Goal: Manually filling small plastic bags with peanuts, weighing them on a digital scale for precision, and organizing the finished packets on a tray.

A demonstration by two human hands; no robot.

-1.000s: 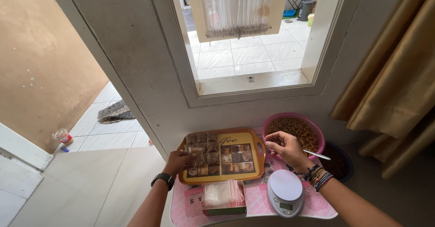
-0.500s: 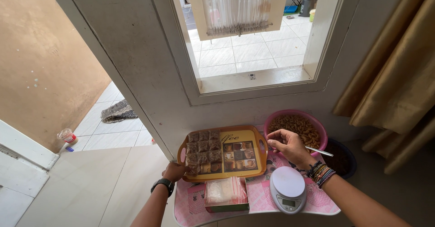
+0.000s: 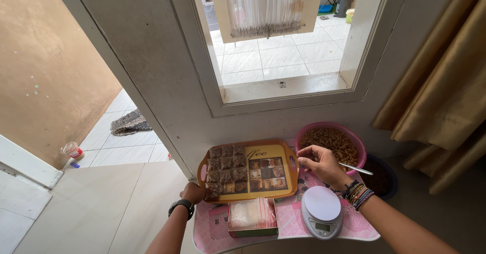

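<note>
You see white scale [image 3: 322, 212] lower centre; box of clear bags [image 3: 252, 216] beside it; gold curtain [image 3: 445, 76] right; grey mat [image 3: 130, 122] left.

My left hand [image 3: 194, 191]: bare, no rings that I can make out, no glove. On its wrist I wear a black watch [image 3: 181, 206] with a dark, broad strap that wraps fully round; the face is turned away and cannot be read. Forearm bare, no sleeve in view.

My right hand [image 3: 322, 164]: bare, fingers uncovered. On its wrist I wear a stack of thin bracelets [image 3: 357, 193], several bands side by side, dark ones mixed with multicoloured beaded or woven strands. Forearm bare below them, no sleeve in view.
</note>
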